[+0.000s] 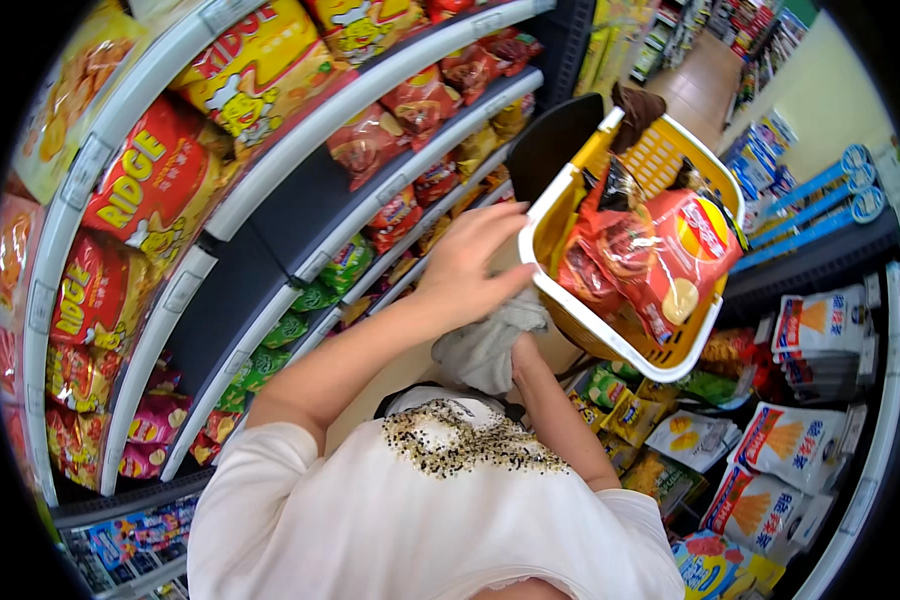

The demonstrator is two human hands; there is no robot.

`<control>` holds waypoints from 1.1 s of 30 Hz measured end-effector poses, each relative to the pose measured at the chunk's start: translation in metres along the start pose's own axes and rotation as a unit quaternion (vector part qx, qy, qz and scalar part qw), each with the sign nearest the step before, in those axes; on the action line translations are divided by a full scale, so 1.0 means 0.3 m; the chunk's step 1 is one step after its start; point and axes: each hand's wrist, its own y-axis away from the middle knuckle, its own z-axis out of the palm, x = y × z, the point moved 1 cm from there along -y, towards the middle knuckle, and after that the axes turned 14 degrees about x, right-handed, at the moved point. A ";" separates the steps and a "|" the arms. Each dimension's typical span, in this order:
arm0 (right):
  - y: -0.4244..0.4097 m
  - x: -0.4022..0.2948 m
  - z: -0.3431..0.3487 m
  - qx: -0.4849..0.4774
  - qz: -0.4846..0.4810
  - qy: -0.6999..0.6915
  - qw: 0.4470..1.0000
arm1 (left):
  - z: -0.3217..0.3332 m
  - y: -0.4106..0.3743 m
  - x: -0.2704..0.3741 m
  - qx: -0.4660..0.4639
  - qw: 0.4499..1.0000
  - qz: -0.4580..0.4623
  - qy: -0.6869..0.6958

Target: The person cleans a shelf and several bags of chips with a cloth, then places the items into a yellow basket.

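My left hand point(476, 262) reaches over from the left with its fingers apart and nothing in it. Its fingertips are at the white rim of a yellow plastic shopping basket point(656, 154); whether they touch is unclear. Inside the basket lie red chip bags, one a Lay's bag point(690, 240) on top. A crumpled grey cloth point(487, 345) is bunched in my right hand point(525, 351), which it largely covers, just below the basket's near corner. Over the basket's far corner hangs a dark brown cloth point(637, 112).
Curved-looking shelves with white price rails point(270, 157) hold Ridge chip bags point(150, 169) and other snacks on my left. Snack pouches point(787, 435) fill a low shelf on my right. A dark rounded panel point(551, 150) stands behind the basket. Tiled floor point(690, 90) shows beyond.
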 end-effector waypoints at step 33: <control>-0.017 -0.088 0.272 -0.065 -0.137 0.124 0.981 | -0.317 0.004 -0.762 0.269 0.836 -0.456 -0.143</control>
